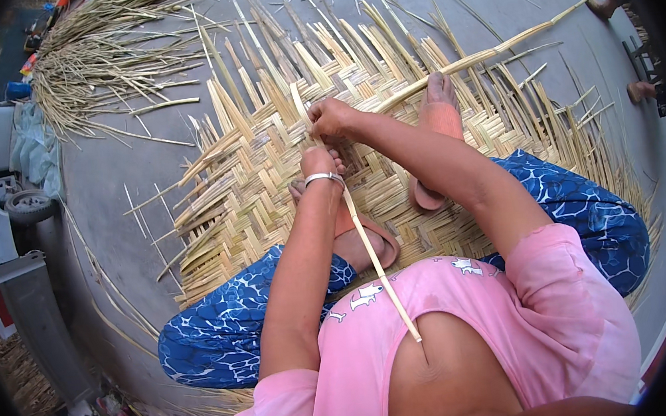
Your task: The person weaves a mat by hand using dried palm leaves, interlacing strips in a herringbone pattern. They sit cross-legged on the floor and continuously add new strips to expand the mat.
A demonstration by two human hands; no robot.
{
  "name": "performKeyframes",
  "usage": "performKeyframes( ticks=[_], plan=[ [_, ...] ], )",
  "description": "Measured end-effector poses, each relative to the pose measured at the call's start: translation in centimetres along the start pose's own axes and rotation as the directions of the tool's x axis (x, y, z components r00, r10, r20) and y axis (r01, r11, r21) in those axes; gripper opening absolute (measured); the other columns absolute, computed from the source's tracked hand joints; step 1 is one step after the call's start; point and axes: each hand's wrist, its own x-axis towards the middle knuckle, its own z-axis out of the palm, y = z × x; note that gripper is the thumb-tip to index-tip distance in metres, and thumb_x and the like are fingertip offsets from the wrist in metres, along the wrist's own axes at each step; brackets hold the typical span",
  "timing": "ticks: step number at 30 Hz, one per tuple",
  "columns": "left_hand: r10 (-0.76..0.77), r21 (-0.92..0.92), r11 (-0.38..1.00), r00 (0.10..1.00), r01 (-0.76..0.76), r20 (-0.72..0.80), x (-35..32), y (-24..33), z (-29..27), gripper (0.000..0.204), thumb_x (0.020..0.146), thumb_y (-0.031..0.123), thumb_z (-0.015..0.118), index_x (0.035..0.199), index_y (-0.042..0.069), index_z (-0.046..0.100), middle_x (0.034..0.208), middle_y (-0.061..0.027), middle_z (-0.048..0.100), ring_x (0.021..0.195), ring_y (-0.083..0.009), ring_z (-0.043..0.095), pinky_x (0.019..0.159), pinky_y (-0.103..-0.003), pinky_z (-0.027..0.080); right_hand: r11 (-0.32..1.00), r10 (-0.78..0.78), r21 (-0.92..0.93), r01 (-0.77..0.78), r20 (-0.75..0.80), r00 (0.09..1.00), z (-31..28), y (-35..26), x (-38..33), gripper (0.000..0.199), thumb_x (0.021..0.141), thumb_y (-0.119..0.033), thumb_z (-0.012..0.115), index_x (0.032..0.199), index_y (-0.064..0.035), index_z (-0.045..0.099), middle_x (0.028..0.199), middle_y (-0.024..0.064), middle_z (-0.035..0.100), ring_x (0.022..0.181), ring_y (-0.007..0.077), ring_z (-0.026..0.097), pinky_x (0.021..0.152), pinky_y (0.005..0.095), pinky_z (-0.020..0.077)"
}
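Observation:
A long, pale split-reed strip (370, 244) runs through both my hands, from just above the mat down toward my belly. My left hand (319, 161), with a light band at its wrist, is closed round the strip. Just beyond it, my right hand (332, 120) pinches the same strip with bent fingers. Beneath them lies a woven reed mat (240, 201) in a slanting pattern, with loose strip ends sticking out at its far and right edges. My sandalled feet (440, 109) stand on it. What the fingertips touch is partly hidden.
A big pile of loose reed strips (102, 62) lies at the far left on the grey floor (104, 206). One long strip (517, 38) stretches out to the right. A vehicle with a wheel (30, 207) stands along the left side. Another person's foot (604, 7) shows at the far right.

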Motion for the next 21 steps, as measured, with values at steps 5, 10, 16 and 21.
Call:
performKeyframes(
  ticks=[5, 10, 16, 21],
  plan=[
    [0.041, -0.080, 0.995, 0.993, -0.051, -0.115, 2.0, 0.2, 0.7, 0.018, 0.086, 0.014, 0.037, 0.084, 0.003, 0.051, 0.063, -0.0069, 0.050, 0.040, -0.0151, 0.042, 0.033, -0.028, 0.030, 0.987, -0.137, 0.063, 0.145, -0.119, 0.983, 1.3, 0.8, 0.8, 0.013, 0.064, -0.001, 0.067, 0.070, -0.0041, 0.056, 0.061, 0.0062, 0.056, 0.052, 0.0152, 0.051, 0.047, 0.0322, 0.0432],
    [0.023, -0.211, 0.977, 0.999, -0.032, -0.046, 2.8, 0.2, 0.5, 0.016, 0.086, 0.014, 0.039, 0.081, 0.005, 0.052, 0.061, -0.0044, 0.048, 0.040, -0.0123, 0.040, 0.032, -0.027, 0.026, 0.965, -0.108, 0.234, 0.120, -0.066, 0.992, 1.1, 1.0, -0.1, 0.010, 0.072, -0.004, 0.066, 0.074, -0.0040, 0.056, 0.067, 0.0078, 0.060, 0.059, 0.0155, 0.056, 0.051, 0.0292, 0.0456],
    [0.074, -0.207, 0.977, 0.986, -0.042, 0.149, 1.0, 1.7, -1.5, 0.011, 0.085, 0.008, 0.036, 0.085, 0.004, 0.047, 0.059, -0.0007, 0.043, 0.043, -0.0096, 0.036, 0.034, -0.022, 0.027, 0.811, -0.072, 0.583, 0.053, 0.010, 0.997, 0.4, 0.0, -1.5, 0.008, 0.082, -0.007, 0.062, 0.084, -0.0050, 0.054, 0.078, 0.0103, 0.063, 0.062, 0.0156, 0.058, 0.055, 0.0277, 0.0494],
    [0.147, 0.042, 0.986, 0.959, -0.162, 0.242, 0.3, 1.0, -1.4, 0.009, 0.085, 0.005, 0.040, 0.085, 0.004, 0.050, 0.063, -0.0037, 0.051, 0.044, -0.0111, 0.046, 0.035, -0.024, 0.037, 0.903, -0.059, 0.429, 0.040, 0.032, 0.998, -1.0, 0.3, -0.9, 0.009, 0.080, -0.006, 0.063, 0.083, -0.0046, 0.054, 0.076, 0.0092, 0.063, 0.059, 0.0149, 0.056, 0.051, 0.0268, 0.0457]
  ],
)
